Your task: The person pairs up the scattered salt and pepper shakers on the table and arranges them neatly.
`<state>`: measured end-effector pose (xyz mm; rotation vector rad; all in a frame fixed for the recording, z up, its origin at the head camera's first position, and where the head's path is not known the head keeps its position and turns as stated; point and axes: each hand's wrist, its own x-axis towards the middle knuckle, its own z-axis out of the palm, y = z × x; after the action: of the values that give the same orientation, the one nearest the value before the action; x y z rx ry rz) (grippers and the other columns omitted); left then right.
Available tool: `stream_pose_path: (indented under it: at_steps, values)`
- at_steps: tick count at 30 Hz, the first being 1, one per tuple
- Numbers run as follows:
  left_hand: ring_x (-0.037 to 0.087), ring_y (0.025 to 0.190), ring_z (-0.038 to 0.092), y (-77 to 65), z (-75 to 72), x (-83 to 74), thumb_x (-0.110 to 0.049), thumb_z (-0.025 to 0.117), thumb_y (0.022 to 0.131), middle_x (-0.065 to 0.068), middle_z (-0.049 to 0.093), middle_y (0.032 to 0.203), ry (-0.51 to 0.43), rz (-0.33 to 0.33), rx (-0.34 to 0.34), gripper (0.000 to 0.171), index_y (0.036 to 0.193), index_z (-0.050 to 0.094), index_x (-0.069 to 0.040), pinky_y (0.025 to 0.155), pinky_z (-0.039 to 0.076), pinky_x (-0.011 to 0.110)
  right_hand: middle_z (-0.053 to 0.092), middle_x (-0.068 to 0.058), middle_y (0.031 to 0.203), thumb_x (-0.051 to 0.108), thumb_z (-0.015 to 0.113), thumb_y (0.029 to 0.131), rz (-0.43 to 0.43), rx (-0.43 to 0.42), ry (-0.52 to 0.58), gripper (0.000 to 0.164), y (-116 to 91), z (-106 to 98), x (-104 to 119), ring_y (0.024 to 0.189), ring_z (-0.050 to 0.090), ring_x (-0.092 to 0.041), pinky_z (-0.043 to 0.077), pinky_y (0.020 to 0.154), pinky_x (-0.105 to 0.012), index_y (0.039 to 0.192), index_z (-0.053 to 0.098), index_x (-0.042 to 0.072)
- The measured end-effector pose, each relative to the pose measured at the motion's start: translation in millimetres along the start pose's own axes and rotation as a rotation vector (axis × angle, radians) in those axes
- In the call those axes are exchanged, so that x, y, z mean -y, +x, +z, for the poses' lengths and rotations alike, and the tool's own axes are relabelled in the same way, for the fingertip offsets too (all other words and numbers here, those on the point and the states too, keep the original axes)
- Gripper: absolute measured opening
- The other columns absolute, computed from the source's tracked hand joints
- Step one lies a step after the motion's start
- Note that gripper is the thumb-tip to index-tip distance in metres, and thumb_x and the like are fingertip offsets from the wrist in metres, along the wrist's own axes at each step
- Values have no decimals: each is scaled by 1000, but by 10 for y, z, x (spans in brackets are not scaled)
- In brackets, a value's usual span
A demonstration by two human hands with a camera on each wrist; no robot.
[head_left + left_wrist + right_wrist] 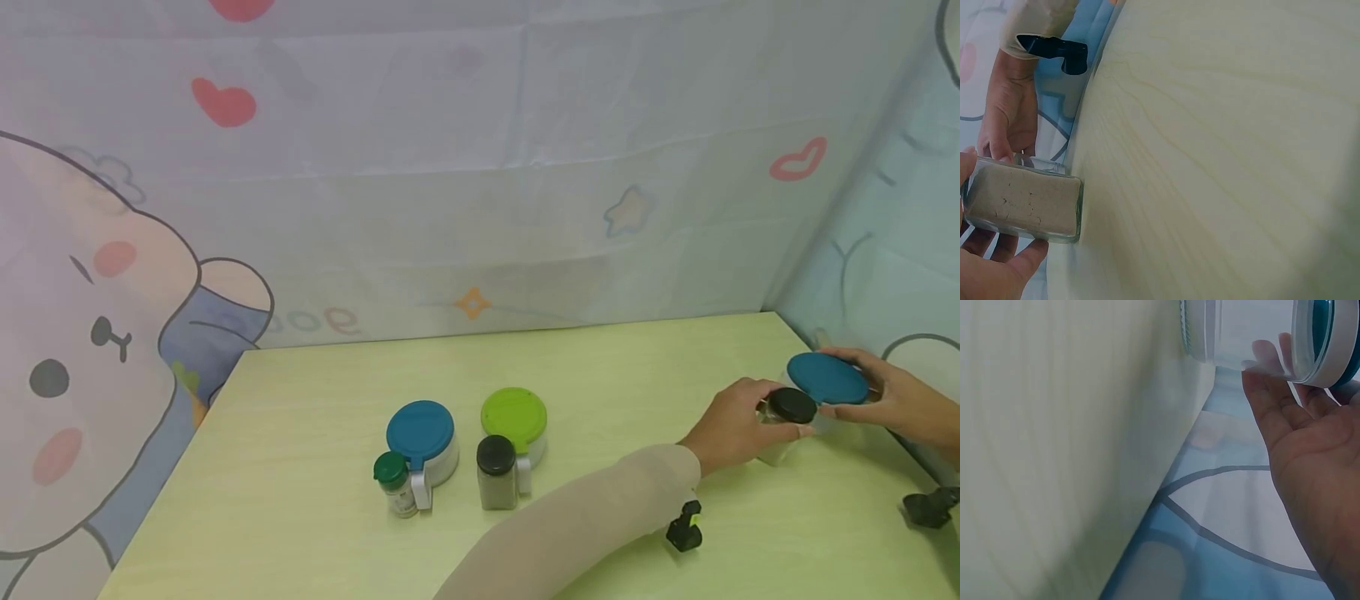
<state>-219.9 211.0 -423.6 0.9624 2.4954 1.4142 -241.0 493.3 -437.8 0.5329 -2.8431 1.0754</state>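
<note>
At the table's right end my left hand (731,427) grips a square glass spice jar (792,407) with a black lid. The left wrist view shows greyish-brown powder inside this spice jar (1025,197), with fingers on both sides of it. My right hand (903,402) holds a round clear canister (827,378) with a blue lid, just behind and right of the spice jar. In the right wrist view, fingers curl round the see-through wall of the canister (1247,331), close to its lid.
Mid-table stand a blue-lidded canister (422,431), a green-lidded canister (513,415), a black-lidded jar (497,485) and a small green-capped shaker (397,487). A printed cloth (420,192) hangs behind the pale table (300,467).
</note>
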Motion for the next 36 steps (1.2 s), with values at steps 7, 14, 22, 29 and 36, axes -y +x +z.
stream_pose_path:
  at_steps: [7, 14, 22, 29, 36]
  values:
    - [-9, 94, 50, -8, 0, -24, -36, 75, 93, -17, 59, 113, 8, 1, 2, 39, 128, 65, -23, 78, 41, 6, 21, -42, 149, 6, 75, 91, 41, 72, -3, 93, 1, -60, 88, 100, 33, 24, 55, 68, -23, 163, 17, 17]
    - [-9, 94, 50, -9, 9, -17, -36, 75, 93, -17, 59, 114, 7, -1, -4, 39, 129, 65, -24, 78, 41, 6, 28, -44, 142, 10, 77, 90, 66, 76, -28, 89, 19, -65, 124, 104, 46, 10, 53, 67, -23, 158, 20, 2]
    - [-10, 94, 50, -15, 8, -26, -36, 75, 93, -16, 59, 114, 16, 13, -1, 39, 128, 65, -23, 78, 41, 5, 35, -45, 135, 13, 80, 88, 85, 60, -74, 89, 31, -52, 83, 109, 53, -54, 52, 65, -26, 149, 21, -13]
    - [-10, 95, 49, -21, 4, -15, -39, 74, 94, -18, 58, 114, 50, 16, 11, 40, 130, 64, -26, 78, 41, 6, 33, -46, 137, 15, 80, 88, 86, 62, -76, 93, 38, -53, 95, 111, 44, -67, 57, 68, -44, 152, 19, -14]
    - [-8, 92, 47, -2, 14, 7, -40, 73, 94, -18, 57, 110, 86, 37, 8, 39, 130, 63, -26, 76, 40, 6, 36, -43, 135, 15, 81, 88, 79, 52, -88, 90, 32, -57, 123, 110, 47, -65, 54, 64, -31, 150, 22, -14]
